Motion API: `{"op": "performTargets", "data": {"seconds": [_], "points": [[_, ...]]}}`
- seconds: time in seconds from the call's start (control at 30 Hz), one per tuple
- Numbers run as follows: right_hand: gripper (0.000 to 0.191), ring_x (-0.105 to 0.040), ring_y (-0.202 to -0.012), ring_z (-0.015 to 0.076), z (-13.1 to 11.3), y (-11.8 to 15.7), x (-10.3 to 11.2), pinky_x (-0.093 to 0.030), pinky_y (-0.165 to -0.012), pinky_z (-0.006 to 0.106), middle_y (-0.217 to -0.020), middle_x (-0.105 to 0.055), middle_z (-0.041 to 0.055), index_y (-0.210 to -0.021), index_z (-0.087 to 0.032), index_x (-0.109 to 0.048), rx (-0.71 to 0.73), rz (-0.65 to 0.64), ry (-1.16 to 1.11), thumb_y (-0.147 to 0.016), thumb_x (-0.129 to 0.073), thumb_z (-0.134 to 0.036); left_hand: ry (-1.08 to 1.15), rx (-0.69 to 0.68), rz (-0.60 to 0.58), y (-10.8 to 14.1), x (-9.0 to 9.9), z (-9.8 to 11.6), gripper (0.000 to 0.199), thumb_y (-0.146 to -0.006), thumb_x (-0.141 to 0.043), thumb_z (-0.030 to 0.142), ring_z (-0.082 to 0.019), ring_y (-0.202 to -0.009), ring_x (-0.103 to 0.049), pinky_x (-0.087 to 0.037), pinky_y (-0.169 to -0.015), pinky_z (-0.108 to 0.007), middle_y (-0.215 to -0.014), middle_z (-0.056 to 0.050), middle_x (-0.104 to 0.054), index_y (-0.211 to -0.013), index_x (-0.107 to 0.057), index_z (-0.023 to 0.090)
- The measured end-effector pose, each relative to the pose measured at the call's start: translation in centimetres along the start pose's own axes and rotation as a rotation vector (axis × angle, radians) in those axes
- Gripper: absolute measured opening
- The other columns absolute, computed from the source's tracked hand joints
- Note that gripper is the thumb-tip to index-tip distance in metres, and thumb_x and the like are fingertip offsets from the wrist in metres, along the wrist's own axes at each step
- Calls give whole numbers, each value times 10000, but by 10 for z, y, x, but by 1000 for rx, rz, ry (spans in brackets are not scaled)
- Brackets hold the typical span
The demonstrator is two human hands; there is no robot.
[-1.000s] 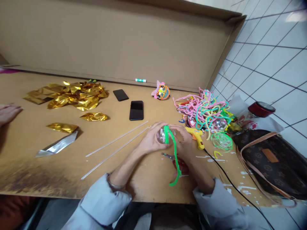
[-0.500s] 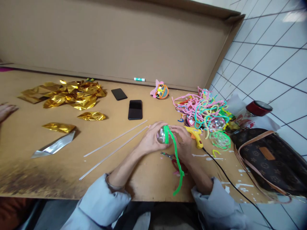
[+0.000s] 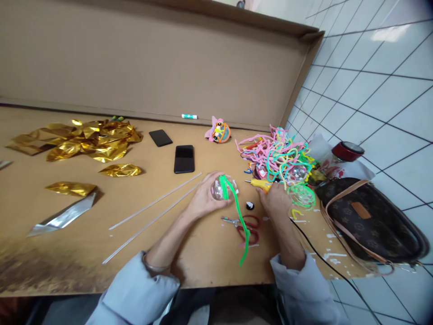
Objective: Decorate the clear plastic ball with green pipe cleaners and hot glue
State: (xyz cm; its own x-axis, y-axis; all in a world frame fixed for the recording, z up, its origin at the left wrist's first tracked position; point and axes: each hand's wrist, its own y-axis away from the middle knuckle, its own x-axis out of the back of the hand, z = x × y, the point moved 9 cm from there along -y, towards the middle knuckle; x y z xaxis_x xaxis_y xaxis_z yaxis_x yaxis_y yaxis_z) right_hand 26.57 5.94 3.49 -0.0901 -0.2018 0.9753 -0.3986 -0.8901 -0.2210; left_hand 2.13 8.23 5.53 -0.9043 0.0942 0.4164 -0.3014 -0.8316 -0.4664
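Note:
My left hand (image 3: 202,198) holds a clear round ball (image 3: 217,189), its fingers curved round the left side. A green fuzzy strip (image 3: 238,207) is wrapped over the ball, and its loose end hangs down across the red-handled scissors (image 3: 252,228). My right hand (image 3: 277,201) is closed round the yellow glue gun (image 3: 260,184), whose nozzle points left toward the ball. Between the hands, a small black-and-white piece (image 3: 250,206) lies on the table.
Colourful fuzzy strips (image 3: 270,155) are heaped at the right, beside a red-lidded jar (image 3: 347,152) and a brown bag (image 3: 368,221). Two thin clear sticks (image 3: 152,219), two phones (image 3: 184,159) and gold foil (image 3: 94,140) lie left. A black cord (image 3: 324,253) runs lower right.
My right hand has left the ball and strip, moved right and taken hold of the glue gun. The scissors and the small black-and-white piece are now uncovered. The view has shifted slightly.

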Motion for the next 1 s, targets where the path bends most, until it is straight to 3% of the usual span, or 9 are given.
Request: {"op": "performTargets", "data": {"seconds": [0.17, 0.37, 0.47, 0.57, 0.67, 0.73, 0.83, 1.0], "points": [[627, -710, -954, 356, 6, 0, -6, -507, -751, 392, -1024, -691, 246, -1168, 10, -584, -120, -105, -7, -908, -550, -559, 37, 9, 1, 0, 0, -2, 675, -611, -819, 308, -298, -1150, -623, -512, -1013, -500, -1247, -93, -626, -1232, -562, 237], [456, -718, -918, 337, 14, -4, -10, -514, -729, 381, -1023, -713, 217, -1117, -35, -626, -146, -77, -60, -857, -578, -406, 45, 0, -5, 0, -1, -2, 688, -608, -833, 305, -307, -1149, -627, -504, -1031, -510, -1216, -85, -648, -1236, -560, 237], [405, -701, -837, 306, 17, -5, -4, -504, -684, 369, -1009, -703, 207, -1075, -71, -635, -142, 62, -112, -830, -581, -389, 50, -15, -7, 0, -1, -1, 670, -618, -832, 296, -299, -1149, -623, -498, -1041, -503, -1202, -76, -655, -1229, -562, 251], [376, -675, -840, 299, 19, -6, 9, -506, -696, 378, -965, -699, 179, -1055, -97, -628, -98, 296, -254, -799, -580, -368, 47, -8, -3, 1, -1, -3, 677, -616, -832, 301, -297, -1153, -616, -497, -1039, -506, -1232, -87, -637, -1231, -556, 235], [342, -655, -863, 277, 16, 2, 28, -521, -760, 387, -919, -690, 126, -1018, -145, -612, 28, 572, -488, -771, -588, -380, 33, 7, 0, 1, -1, -5, 701, -607, -840, 293, -299, -1156, -611, -490, -1043, -515, -1246, -100, -627, -1240, -549, 218], [309, -648, -856, 253, 9, 10, 37, -528, -783, 381, -898, -680, 98, -996, -173, -598, 152, 680, -613, -780, -596, -394, 35, 24, 11, 1, -2, -8, 714, -599, -850, 294, -304, -1157, -611, -484, -1049, -518, -1247, -110, -625, -1242, -552, 208], [281, -648, -851, 235, -6, 23, 45, -537, -769, 369, -902, -675, 84, -999, -187, -584, 297, 726, -685, -796, -619, -378, 75, 41, 24, 2, -3, -12, 707, -610, -853, 305, -309, -1175, -609, -474, -1061, -523, -1258, -118, -622, -1244, -558, 203], [278, -642, -814, 219, -15, 34, 47, -535, -728, 357, -901, -666, 69, -1021, -194, -576, 333, 752, -702, -812, -631, -369, 84, 36, 28, 4, -5, -17, 752, -603, -867, 284, -304, -1214, -593, -473, -1067, -493, -1311, -125, -590, -1281, -550, 204]]}}
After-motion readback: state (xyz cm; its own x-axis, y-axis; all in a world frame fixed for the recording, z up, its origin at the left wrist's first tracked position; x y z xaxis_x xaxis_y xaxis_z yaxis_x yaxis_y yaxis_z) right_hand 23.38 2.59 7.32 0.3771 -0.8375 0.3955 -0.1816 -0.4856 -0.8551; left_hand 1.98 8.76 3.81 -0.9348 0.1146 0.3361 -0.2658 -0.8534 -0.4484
